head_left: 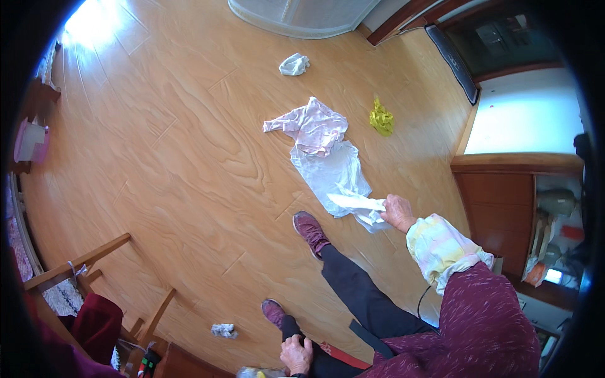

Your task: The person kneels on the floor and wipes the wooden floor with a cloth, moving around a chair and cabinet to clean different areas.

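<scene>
My right hand [397,211] is stretched down toward the wooden floor and grips the near edge of a white garment [332,169] that lies spread out there. A pale pink garment [313,124] lies on the far end of the white one. My left hand [296,354] rests on my left knee, fingers curled against the dark trouser leg. My right foot in a maroon shoe [310,232] is stepped forward beside the white garment; the other shoe [274,311] is near my left hand.
A crumpled yellow-green cloth [381,118] and a small white cloth [294,64] lie farther off on the floor. A small grey wad [224,330] sits near a wooden chair [94,264] at lower left. A wooden cabinet [504,201] stands at right.
</scene>
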A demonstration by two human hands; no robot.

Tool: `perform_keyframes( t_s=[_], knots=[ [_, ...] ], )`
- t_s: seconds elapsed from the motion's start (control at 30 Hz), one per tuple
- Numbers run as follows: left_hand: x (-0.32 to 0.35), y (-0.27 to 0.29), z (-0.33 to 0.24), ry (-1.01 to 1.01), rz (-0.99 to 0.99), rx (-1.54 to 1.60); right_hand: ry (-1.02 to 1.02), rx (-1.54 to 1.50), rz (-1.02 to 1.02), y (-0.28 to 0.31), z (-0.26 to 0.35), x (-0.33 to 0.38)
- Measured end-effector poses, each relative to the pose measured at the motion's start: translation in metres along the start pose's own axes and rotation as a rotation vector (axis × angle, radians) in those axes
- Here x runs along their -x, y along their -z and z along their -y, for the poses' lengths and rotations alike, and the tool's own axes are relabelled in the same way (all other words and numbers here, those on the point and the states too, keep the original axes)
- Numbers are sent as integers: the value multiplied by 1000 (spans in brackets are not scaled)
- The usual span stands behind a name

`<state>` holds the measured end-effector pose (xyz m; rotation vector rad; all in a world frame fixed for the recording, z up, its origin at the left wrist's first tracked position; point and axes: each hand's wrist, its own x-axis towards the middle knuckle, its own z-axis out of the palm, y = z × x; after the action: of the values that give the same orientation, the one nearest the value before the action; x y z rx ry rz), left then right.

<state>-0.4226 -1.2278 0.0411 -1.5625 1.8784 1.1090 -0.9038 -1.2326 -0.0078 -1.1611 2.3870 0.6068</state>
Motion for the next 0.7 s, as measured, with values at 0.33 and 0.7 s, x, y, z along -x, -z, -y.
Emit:
perform_keyframes(
  t_s=[0.33, 0.7],
  knots=[
    [-3, 51, -2, -322, -52, 92, 163, -173, 319, 11, -42, -97],
    [-40, 78, 32, -499, 35, 284, 303, -36, 264, -70, 37, -196]
  ],
)
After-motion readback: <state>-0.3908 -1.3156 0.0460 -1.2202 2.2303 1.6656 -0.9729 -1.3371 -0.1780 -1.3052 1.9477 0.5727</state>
